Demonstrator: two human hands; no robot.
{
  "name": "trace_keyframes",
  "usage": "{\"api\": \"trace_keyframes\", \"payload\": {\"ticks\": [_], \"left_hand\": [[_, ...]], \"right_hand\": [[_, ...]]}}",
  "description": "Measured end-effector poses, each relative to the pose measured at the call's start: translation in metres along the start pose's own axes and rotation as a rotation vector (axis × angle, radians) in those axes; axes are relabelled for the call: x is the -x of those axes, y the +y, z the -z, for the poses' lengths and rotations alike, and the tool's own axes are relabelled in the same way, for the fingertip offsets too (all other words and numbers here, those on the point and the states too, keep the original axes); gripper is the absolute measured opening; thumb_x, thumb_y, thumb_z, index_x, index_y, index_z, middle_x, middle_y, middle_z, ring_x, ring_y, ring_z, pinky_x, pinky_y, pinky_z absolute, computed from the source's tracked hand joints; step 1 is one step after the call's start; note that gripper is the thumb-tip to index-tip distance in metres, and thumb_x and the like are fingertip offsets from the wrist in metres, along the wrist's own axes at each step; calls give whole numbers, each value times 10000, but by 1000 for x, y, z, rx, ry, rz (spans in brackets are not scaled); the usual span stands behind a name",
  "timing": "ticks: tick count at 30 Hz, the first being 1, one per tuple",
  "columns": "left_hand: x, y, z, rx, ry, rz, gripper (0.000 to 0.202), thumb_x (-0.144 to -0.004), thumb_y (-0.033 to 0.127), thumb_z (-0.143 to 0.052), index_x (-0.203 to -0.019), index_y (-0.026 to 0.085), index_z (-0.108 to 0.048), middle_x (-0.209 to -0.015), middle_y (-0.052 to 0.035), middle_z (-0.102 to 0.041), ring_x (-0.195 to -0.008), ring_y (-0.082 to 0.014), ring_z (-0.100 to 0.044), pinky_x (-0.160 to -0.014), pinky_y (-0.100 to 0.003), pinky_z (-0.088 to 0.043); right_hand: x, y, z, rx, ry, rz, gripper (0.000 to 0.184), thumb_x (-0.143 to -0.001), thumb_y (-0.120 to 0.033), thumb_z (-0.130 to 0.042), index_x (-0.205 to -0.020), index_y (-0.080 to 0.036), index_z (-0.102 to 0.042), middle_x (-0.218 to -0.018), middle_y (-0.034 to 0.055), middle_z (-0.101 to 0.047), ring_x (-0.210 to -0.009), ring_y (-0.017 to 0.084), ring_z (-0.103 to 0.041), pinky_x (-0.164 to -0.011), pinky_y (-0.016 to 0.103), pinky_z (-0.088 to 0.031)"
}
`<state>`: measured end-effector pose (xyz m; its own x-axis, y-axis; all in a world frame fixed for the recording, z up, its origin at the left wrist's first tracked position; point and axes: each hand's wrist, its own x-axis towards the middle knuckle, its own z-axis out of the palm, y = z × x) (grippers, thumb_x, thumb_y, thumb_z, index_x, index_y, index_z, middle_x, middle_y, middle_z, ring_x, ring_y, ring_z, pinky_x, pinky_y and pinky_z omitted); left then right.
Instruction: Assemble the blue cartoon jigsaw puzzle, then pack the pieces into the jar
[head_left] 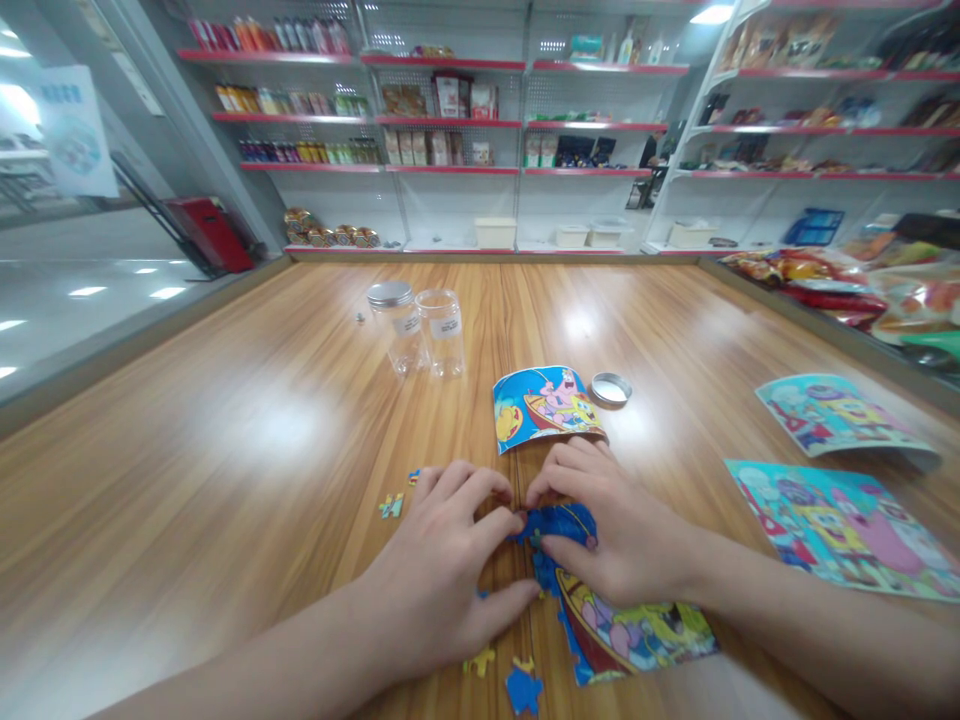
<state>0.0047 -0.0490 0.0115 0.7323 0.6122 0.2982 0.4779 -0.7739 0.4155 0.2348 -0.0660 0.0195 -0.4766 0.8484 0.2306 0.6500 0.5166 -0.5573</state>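
A partly joined cartoon jigsaw [637, 635] lies on the wooden table [225, 450] right in front of me. My left hand [442, 570] and my right hand [615, 530] meet at its blue upper left corner, fingers bent and pinched on blue puzzle pieces [559, 522]. Loose pieces lie around: one by my left hand [391, 506], a yellow one [480, 660] and a blue one [523, 690] near the front edge. A curled reference picture [544, 405] stands just beyond my fingers.
Two clear jars [420, 330] stand mid-table, one capped; a loose metal lid [610, 388] lies beside the picture. Two more cartoon sheets [832, 410] [840, 525] lie to the right. Snack bags [862, 285] line the right edge. Stocked shop shelves [450, 120] fill the back wall.
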Motion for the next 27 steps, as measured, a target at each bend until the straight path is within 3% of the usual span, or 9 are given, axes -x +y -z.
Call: {"api": "trace_keyframes", "payload": {"ticks": [5,11,14,18,21,27], "left_hand": [[0,-1,1,-2,12,-32,294,-845,380,-737,-1070,199,-680,-1174,-87,-617,-1047,-281,-536,-887,-479,-378],[-1,0,6,17,19,-188,238,-905,309,-675,-1122,211,-670,-1199,-73,-645,-1032,-267,-527,-876,-463,-371],[-2,0,7,26,10,-220,253,-911,270,-661,-1158,216,-654,-1205,-64,-653,-1030,-261,-522,-869,-450,-373],[-3,-2,7,27,74,-133,231,-881,270,-690,-1098,198,-656,-1141,-72,-658,-1014,-257,-532,-884,-455,-371],[-4,-3,7,23,47,-92,215,-844,293,-724,-1029,199,-672,-1113,-66,-654,-1016,-261,-534,-883,-457,-368],[-5,-4,10,24,-29,-85,220,-836,309,-724,-1027,204,-691,-1089,-72,-650,-994,-262,-532,-859,-449,-374]], "right_hand": [[-3,5,1,-62,93,5,192,-776,-110,-592,-945,-190,-633,-909,40,-580,-915,229,-525,-841,404,-372],[-6,12,1,-52,166,-13,199,-719,-70,-572,-873,-181,-631,-841,29,-569,-852,213,-522,-782,378,-357],[-4,8,2,-16,129,42,188,-721,-114,-597,-890,-184,-639,-878,37,-576,-880,225,-519,-805,396,-347],[0,-2,2,70,28,109,233,-719,-231,-673,-946,-186,-642,-936,51,-571,-891,240,-497,-821,419,-331],[2,-8,0,154,-37,115,250,-719,-285,-700,-939,-185,-636,-955,61,-557,-884,246,-475,-802,418,-320],[1,-8,1,114,-84,68,269,-702,-221,-742,-934,-189,-609,-972,39,-586,-909,232,-490,-810,402,-311]]}}
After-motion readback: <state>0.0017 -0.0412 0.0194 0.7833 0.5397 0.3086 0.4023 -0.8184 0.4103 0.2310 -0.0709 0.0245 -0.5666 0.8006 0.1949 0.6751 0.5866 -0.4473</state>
